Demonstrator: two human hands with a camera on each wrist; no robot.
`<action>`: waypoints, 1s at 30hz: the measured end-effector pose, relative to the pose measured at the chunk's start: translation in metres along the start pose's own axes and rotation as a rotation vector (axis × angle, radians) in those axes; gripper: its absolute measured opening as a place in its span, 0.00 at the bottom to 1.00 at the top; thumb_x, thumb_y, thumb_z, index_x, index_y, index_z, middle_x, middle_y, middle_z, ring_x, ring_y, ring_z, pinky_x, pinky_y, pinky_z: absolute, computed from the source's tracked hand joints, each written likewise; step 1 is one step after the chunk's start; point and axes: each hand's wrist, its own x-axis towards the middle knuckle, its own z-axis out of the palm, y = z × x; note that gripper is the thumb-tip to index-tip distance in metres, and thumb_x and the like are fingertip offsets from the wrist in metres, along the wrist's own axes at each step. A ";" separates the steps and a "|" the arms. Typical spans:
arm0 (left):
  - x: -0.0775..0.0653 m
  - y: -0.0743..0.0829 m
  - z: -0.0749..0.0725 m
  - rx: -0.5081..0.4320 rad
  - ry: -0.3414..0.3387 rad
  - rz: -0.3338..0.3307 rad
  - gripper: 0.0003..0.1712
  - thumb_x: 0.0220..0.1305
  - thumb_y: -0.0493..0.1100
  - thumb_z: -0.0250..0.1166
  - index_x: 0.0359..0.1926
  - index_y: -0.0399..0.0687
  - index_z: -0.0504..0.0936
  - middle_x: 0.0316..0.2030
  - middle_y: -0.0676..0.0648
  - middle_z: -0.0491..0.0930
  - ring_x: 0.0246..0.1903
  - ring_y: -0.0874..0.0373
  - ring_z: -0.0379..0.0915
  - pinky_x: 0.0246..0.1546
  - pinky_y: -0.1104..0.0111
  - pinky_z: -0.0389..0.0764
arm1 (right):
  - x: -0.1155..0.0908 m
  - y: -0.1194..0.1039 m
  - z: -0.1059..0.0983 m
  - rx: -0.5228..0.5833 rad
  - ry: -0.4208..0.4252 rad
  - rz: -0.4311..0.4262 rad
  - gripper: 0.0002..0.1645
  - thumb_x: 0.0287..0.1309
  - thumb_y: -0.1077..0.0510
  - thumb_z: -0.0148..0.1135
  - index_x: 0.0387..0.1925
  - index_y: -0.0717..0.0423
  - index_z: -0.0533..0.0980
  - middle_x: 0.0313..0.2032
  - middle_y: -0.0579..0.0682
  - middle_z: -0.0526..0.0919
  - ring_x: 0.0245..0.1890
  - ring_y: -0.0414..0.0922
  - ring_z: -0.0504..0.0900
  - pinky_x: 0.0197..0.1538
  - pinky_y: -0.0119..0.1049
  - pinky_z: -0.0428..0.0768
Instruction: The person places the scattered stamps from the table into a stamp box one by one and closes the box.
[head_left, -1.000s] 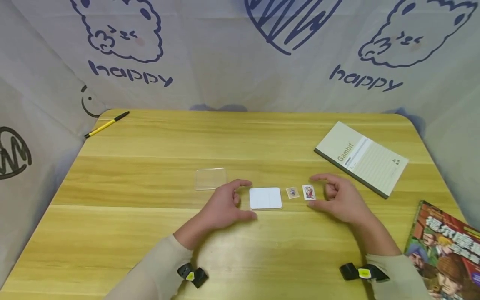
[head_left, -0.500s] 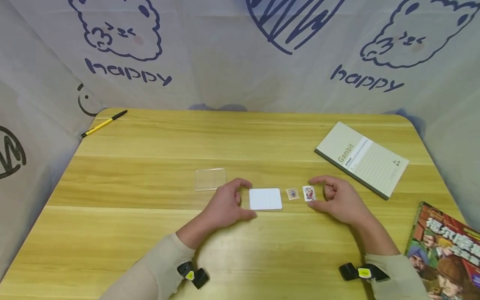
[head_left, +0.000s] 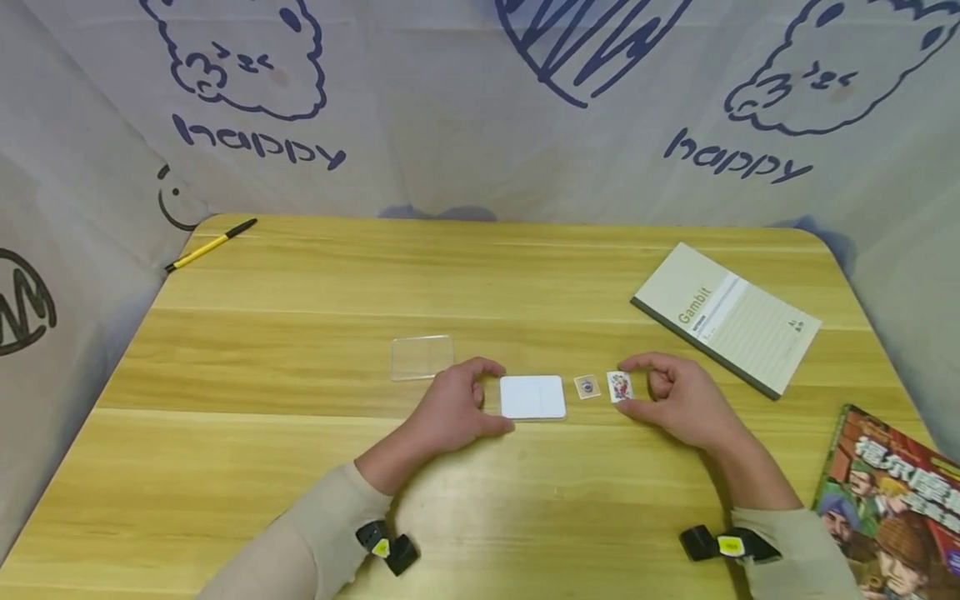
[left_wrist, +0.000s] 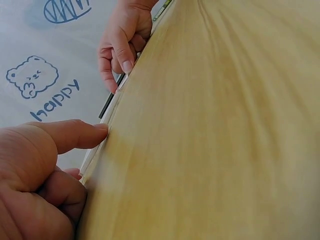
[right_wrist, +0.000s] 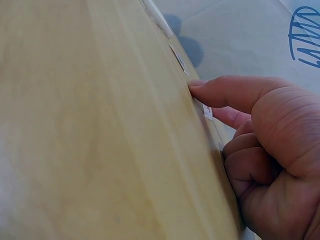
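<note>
A flat white rectangular plate with rounded corners and a clear rim (head_left: pixel 532 397) lies on the table. My left hand (head_left: pixel 454 408) holds its left end, index finger at the far edge and thumb at the near edge. To the right is a small square picture tile (head_left: pixel 587 387), with nothing touching it. Beyond that, my right hand (head_left: pixel 678 397) pinches a small white, stamp-like picture card (head_left: pixel 620 387) by its far and near edges. In the right wrist view, the thumb hides part of this card (right_wrist: pixel 207 112). Other fingers of both hands are curled in.
A clear plastic rectangle (head_left: pixel 422 358) lies just behind my left hand. A yellow pen (head_left: pixel 211 246) is at the back left. The beige notebook (head_left: pixel 725 321) lies behind my right hand, and a colourful book (head_left: pixel 892 500) is at the right edge. A cloth wall (head_left: pixel 450 142) stands behind.
My right index finger has come closer to the far edge of the stamp-like card, and my left thumb has drawn slightly in towards the white plate. All objects stay in place.
</note>
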 end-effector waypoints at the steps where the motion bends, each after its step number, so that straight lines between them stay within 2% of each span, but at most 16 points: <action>1: 0.000 0.000 0.000 -0.002 -0.001 0.001 0.36 0.45 0.36 0.82 0.57 0.38 0.77 0.18 0.53 0.64 0.17 0.62 0.58 0.22 0.68 0.66 | 0.000 0.000 0.000 0.000 -0.001 0.002 0.25 0.51 0.58 0.78 0.51 0.57 0.80 0.16 0.42 0.55 0.17 0.40 0.56 0.36 0.36 0.70; 22: 0.000 0.001 0.000 0.017 -0.004 -0.013 0.37 0.47 0.37 0.82 0.58 0.39 0.77 0.18 0.53 0.64 0.18 0.62 0.58 0.23 0.67 0.65 | -0.001 -0.005 0.001 -0.008 0.024 0.007 0.24 0.51 0.53 0.79 0.48 0.55 0.82 0.15 0.42 0.55 0.16 0.39 0.55 0.36 0.36 0.70; 30: -0.001 0.002 0.001 0.025 -0.002 -0.015 0.37 0.47 0.38 0.82 0.58 0.39 0.77 0.19 0.53 0.64 0.18 0.61 0.58 0.23 0.67 0.65 | 0.002 -0.021 0.013 0.086 0.068 -0.080 0.23 0.47 0.59 0.81 0.46 0.56 0.82 0.15 0.42 0.54 0.16 0.37 0.54 0.28 0.34 0.67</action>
